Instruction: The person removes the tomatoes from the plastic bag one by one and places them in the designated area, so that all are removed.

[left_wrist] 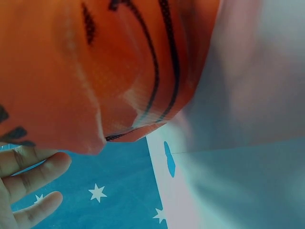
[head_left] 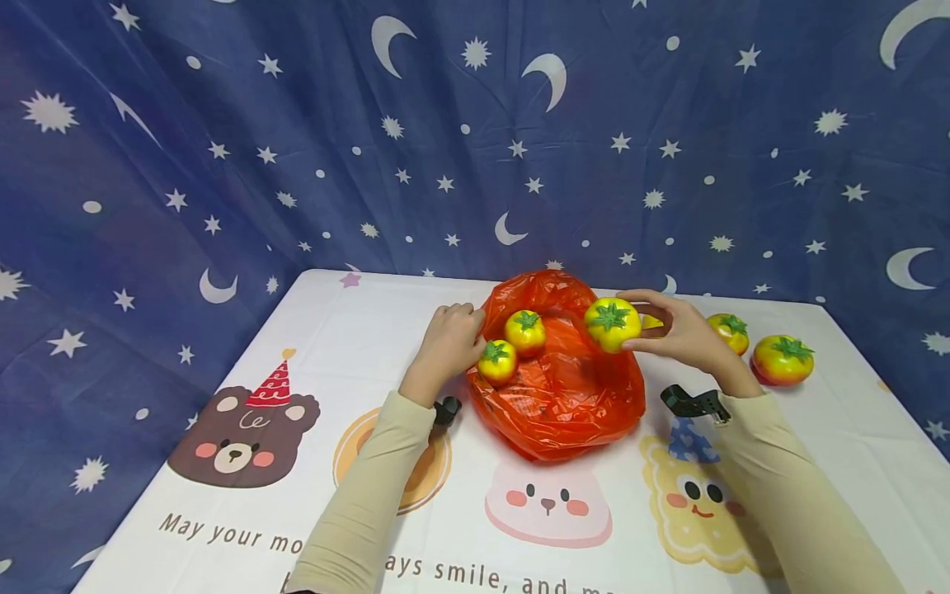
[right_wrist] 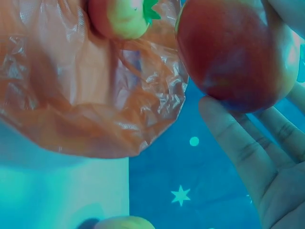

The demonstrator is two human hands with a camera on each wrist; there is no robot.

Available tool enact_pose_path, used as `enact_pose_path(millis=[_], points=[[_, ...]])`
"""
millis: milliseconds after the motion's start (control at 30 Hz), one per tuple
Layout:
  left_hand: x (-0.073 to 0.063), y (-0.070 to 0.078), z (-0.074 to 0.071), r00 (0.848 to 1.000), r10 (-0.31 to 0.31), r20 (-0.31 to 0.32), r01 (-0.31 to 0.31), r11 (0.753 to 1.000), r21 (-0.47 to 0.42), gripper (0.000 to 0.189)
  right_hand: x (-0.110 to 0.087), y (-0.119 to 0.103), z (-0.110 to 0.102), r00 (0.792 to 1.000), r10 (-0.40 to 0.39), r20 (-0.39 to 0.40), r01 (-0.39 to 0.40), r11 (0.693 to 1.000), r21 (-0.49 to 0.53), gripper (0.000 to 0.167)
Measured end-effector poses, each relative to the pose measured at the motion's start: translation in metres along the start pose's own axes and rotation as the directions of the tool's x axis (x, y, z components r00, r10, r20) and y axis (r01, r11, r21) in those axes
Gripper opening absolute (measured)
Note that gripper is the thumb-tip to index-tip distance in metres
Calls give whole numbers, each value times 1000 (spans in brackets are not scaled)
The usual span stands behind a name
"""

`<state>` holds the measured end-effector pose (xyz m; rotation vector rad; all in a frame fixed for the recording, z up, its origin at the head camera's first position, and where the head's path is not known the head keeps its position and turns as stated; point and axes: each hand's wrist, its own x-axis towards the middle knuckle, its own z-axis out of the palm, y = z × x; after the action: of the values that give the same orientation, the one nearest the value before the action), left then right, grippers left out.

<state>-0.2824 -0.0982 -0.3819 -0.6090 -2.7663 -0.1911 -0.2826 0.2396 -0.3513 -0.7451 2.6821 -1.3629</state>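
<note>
A red plastic bag point(head_left: 557, 412) lies wide-mouthed on the table, its printed outside point(left_wrist: 57, 86) filling much of the left wrist view. My left hand point(head_left: 453, 340) grips the bag's left rim with curled fingers; the left wrist view has several fingertips point(left_wrist: 47, 167) just below the plastic. Inside, two yellow-and-red tomatoes point(head_left: 525, 332) with green leafy tops sit against the left side. Over the bag's right rim, my right hand point(head_left: 677, 334) holds another tomato point(head_left: 612, 320) between thumb and fingers. Its red underside point(right_wrist: 233, 52) faces the right wrist camera.
Two tomatoes point(head_left: 783, 360) stand on the table right of my right hand, and a bit of yellow point(head_left: 651, 322) shows behind its fingers. The white tablecloth point(head_left: 371, 330) has cartoon prints and lettering. A blue star-and-moon curtain point(head_left: 445, 124) hangs behind the table.
</note>
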Motion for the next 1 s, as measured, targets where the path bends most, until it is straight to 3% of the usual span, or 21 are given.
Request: enact_pose_path(millis=[700,1000], points=[[0,0,0,1000,4,-1,-4,1000,1,7,-21,-2,-14,998,-50,-48,50,999,1,66],[0,0,-1,1000,-2,14,2,1000,2,11,-30,0,-22,994,-84,-71,80,995,-62,66]])
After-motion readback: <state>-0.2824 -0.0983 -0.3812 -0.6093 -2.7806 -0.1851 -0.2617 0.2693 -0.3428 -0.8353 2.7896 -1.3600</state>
